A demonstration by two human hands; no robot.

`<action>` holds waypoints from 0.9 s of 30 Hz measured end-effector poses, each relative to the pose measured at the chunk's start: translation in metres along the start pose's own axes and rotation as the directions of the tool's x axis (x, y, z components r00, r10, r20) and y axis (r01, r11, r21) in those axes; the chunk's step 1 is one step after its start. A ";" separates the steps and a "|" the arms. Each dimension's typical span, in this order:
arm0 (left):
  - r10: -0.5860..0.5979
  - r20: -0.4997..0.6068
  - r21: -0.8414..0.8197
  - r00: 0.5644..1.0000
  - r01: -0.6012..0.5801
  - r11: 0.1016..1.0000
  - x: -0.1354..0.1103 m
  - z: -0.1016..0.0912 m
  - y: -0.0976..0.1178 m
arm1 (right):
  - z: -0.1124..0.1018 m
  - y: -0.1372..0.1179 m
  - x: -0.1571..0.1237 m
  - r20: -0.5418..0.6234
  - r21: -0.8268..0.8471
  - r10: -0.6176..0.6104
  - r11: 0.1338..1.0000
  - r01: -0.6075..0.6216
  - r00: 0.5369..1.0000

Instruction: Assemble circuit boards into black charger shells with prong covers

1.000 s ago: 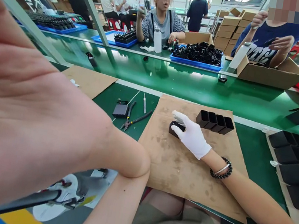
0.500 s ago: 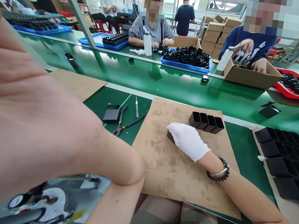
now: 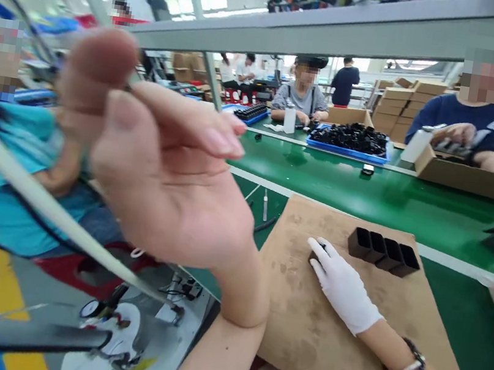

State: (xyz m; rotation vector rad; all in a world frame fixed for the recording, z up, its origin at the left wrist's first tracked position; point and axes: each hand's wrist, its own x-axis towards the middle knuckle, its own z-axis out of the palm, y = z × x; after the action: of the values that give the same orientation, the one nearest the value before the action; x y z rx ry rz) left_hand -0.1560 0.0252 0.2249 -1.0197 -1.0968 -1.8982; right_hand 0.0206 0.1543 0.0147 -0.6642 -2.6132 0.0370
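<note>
My left hand [image 3: 189, 201], bare, is raised close to the camera on the left. Its fingers are loosely bent and the thumb stands apart; I see nothing held in it. Down on the brown cardboard sheet [image 3: 285, 302], my right hand [image 3: 345, 289] wears a white glove and has its fingers over a small dark box [image 3: 313, 257]. The glove covers most of that box, and the thumb is hidden. Just beyond the glove stands a joined row of several black open-topped boxes [image 3: 383, 252].
A thin pointed tool [image 3: 265, 205] and a dark plier handle [image 3: 265, 225] lie left of the cardboard. Across the green bench [image 3: 296, 167], two people sit behind a blue tray [image 3: 349, 151] of black parts and a carton [image 3: 471, 176]. Someone in turquoise [image 3: 2, 173] sits at left; a shelf beam [image 3: 297, 38] crosses above.
The camera view has swung left and up. My left hand, earlier a large palm at the left edge, now shows its bent fingers. My right hand remains at the small box, its fingers more parted.
</note>
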 end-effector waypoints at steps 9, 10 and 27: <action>-0.174 -0.006 -0.323 0.985 0.162 0.932 -0.002 0.024 0.031 | 0.011 0.023 0.008 -0.091 -0.108 -0.118 0.988 0.108 0.989; -0.200 0.027 -0.292 0.979 0.199 0.936 -0.004 0.025 0.032 | 0.017 0.027 0.009 -0.068 -0.105 -0.156 0.983 0.148 0.985; -0.191 0.100 -0.522 0.976 0.215 0.825 -0.008 0.037 0.011 | -0.027 -0.007 0.009 0.421 -0.153 0.120 0.986 -0.060 0.899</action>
State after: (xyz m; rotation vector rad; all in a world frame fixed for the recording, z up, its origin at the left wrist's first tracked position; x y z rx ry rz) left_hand -0.1325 0.0555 0.2340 -1.2846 -0.7280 -2.4452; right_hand 0.0216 0.1502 0.0432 -0.9150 -3.0260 0.0369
